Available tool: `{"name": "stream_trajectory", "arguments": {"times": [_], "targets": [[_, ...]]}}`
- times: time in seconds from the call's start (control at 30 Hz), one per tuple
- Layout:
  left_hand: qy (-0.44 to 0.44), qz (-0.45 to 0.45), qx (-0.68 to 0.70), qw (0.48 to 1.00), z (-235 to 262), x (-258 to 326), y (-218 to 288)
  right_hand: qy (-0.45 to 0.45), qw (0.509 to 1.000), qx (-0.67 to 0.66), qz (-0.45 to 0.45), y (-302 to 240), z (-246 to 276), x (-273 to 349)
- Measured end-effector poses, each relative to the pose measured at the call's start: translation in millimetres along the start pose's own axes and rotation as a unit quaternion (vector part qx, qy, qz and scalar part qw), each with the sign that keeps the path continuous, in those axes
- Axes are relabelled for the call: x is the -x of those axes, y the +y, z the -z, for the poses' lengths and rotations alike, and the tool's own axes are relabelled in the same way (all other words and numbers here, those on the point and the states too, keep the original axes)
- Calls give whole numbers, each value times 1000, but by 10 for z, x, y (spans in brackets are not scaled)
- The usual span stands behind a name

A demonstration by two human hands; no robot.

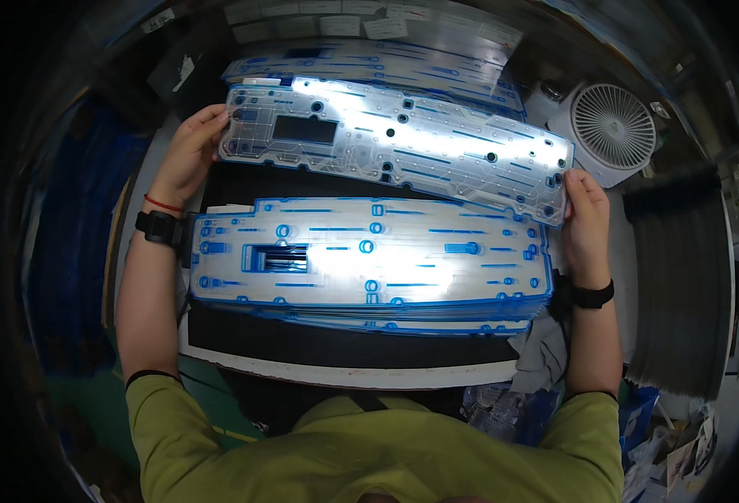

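Between my two hands a long, thin, see-through plastic sheet (361, 126) with printed lines, round holes and a rectangular cut-out is held up, tilted down to the right. My left hand (192, 149) pinches its left end, fingers closed. Its lower right corner is gripped by my right hand (586, 222), also closed. Glare hides part of the sheet's surface. Below it lies a thick stack of similar clear sheets with blue edges and blue outlined holes (336, 277), on a black mat (302, 180).
Behind the held sheet rests another pile of blue-edged sheets (436, 63). A white fan (612, 126) stands at the back right. A grey cloth (544, 356) hangs by the table's white front edge (344, 373). Dark stacked material (675, 285) is at the right.
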State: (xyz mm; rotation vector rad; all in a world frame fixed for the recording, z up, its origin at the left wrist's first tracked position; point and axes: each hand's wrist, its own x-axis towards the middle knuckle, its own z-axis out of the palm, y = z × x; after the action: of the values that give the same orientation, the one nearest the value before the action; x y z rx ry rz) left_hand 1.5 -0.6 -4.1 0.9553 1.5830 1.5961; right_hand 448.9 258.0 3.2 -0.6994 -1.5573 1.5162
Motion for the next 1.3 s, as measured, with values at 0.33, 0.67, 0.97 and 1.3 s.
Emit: {"name": "stream_trajectory", "arguments": {"times": [0.33, 0.67, 0.97, 1.3], "targets": [[22, -64, 60, 996, -2, -39, -50, 4, 999, 1, 34, 101, 124, -48], [-3, -43, 35, 998, 73, -37, -42, -72, 997, 34, 8, -82, -97, 31], [-57, -8, -4, 998, 103, -39, -47, -59, 998, 26, 6, -81, -122, 47], [-1, 2, 4, 1000, -28, -5, 40, -80, 996, 36, 15, -91, -114, 49]]}}
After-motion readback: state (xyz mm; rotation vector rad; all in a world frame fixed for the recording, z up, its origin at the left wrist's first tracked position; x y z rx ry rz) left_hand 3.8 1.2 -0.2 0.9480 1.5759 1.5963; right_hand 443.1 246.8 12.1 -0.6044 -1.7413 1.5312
